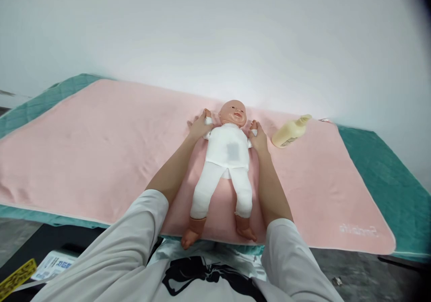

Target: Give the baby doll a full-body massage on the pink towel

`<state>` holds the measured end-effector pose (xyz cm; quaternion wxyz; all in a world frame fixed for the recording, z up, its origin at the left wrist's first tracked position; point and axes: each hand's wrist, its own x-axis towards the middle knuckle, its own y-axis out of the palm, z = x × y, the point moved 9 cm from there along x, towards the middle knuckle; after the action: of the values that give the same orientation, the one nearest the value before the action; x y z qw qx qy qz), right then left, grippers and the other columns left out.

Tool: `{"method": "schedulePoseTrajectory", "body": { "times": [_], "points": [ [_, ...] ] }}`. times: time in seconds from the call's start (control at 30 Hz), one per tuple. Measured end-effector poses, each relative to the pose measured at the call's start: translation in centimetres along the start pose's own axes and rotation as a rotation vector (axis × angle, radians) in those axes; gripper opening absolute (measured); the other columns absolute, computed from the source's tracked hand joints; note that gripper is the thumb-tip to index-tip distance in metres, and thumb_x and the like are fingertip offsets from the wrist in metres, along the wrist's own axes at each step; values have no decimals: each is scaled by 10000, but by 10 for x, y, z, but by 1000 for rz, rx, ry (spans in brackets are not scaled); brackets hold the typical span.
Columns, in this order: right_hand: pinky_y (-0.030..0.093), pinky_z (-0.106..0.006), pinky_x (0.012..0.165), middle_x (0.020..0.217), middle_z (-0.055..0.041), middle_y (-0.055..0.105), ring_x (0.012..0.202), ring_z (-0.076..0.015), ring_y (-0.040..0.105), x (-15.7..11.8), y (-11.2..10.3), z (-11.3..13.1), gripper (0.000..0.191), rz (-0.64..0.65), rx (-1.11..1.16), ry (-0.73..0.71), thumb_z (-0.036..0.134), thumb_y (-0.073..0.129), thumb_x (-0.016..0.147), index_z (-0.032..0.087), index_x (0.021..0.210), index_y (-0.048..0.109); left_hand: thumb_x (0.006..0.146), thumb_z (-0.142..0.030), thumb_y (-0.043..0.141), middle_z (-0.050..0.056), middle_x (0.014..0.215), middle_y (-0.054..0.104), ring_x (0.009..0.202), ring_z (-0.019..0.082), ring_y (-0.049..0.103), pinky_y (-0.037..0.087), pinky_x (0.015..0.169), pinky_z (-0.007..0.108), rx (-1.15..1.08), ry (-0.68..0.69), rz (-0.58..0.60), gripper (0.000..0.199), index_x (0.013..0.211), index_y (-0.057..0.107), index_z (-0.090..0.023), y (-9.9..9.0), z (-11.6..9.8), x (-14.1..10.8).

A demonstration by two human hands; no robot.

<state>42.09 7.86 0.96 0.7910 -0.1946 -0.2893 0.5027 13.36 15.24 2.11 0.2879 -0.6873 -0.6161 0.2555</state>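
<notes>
A baby doll [227, 151] in a white top and white trousers lies on its back on a pink blanket [134, 127], head away from me and bare feet at the near edge. My left hand [199, 126] is closed around the doll's arm on the left, near its hand. On the other side my right hand [259, 137] grips the doll's other arm at the wrist. Both doll arms are raised beside its head, and my fingers partly cover them. A grey patch shows on the top's front.
A pale yellow pump bottle [290, 132] stands on the blanket to the right of my right hand. Beneath the blanket is a green quilted cover [380, 167]. A white wall [215, 37] rises behind. At lower left lies a white printed package [55, 265].
</notes>
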Motion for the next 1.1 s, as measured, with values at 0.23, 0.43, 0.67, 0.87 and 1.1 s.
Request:
{"method": "schedulePoseTrajectory", "body": {
  "times": [0.23,0.43,0.67,0.87,1.1],
  "points": [
    [375,-510,1138,1497,-130,444,1369,-243,452,-14,-19,25,610,-160,146,-244,413,473,920,216,1471,305,795,-392,664,160,1325,617,1261,267,571,446,1035,409,-443,125,-267,736,1442,373,-195,-34,-2,-7],
    [387,-455,1136,1490,-113,405,1384,-221,437,-40,-52,59,550,-351,260,-306,438,415,959,267,1462,273,770,-447,703,91,1093,703,1137,257,630,482,972,384,-387,139,-457,635,1311,464,-217,-81,-6,-38],
    [428,-444,1099,1407,-156,498,1323,-267,508,-68,-63,84,560,-327,123,-140,489,382,957,199,1434,335,725,-338,701,42,991,674,998,236,650,500,902,383,-220,113,-454,517,1194,516,-224,-113,-18,-80],
    [506,-442,981,1279,-122,648,1189,-279,619,-106,-71,75,477,-245,58,-12,465,443,931,226,1344,458,767,-333,677,36,1001,700,1003,234,666,470,1005,439,-111,109,-398,381,1125,580,-243,-111,-11,-128],
    [471,-535,1014,1374,-150,594,1231,-356,593,-172,-69,15,614,-99,-100,310,511,505,870,228,1413,472,790,-331,661,28,1013,740,982,210,698,230,1216,457,29,23,-314,490,1267,583,-252,-80,30,-165]
  ]
}}
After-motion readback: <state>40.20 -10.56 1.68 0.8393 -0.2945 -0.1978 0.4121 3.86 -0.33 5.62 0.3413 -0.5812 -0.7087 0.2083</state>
